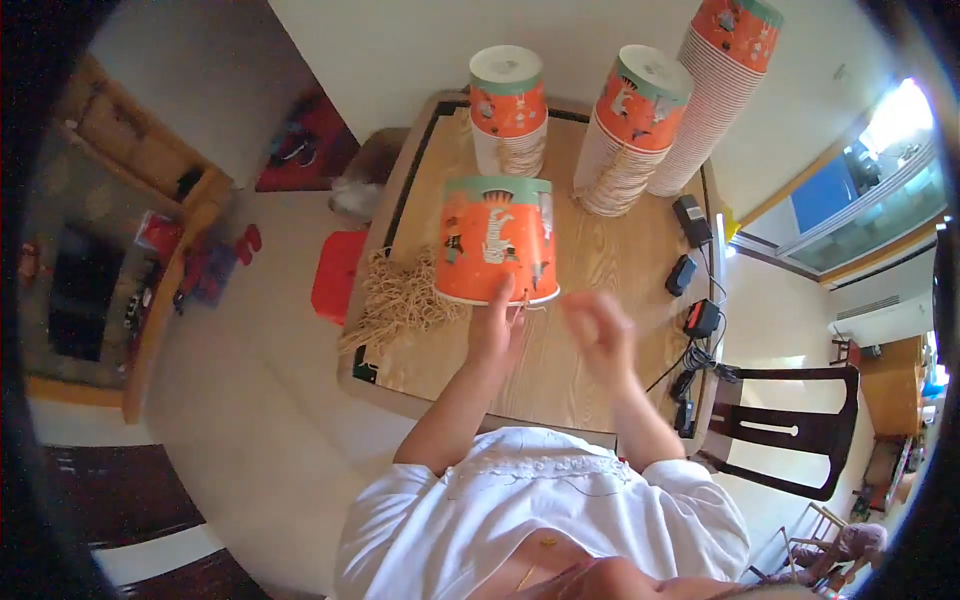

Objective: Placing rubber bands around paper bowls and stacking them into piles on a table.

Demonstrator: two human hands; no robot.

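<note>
An orange paper bucket (480, 240) with a green band and printed figures is held upside down over the table. My left hand (493, 330) grips it at the rim, thumb against the outer wall; the other fingers are mostly hidden. A short piece of beige cord (536, 307) shows at the rim. Just right of it, apart from the bucket, is my right hand (602, 330), its fingers bent but smeared by motion. Left of the bucket, a heap of beige cord pieces (405, 298) lies on the table.
Upside-down bucket stacks stand at the back: a short one (508, 110), a middle one (640, 110) and a tall one (715, 90). Black adapters and cables (703, 318) lie along the wooden table's (560, 370) right edge. A dark chair (790, 425) stands at right, a red stool (337, 275) at left.
</note>
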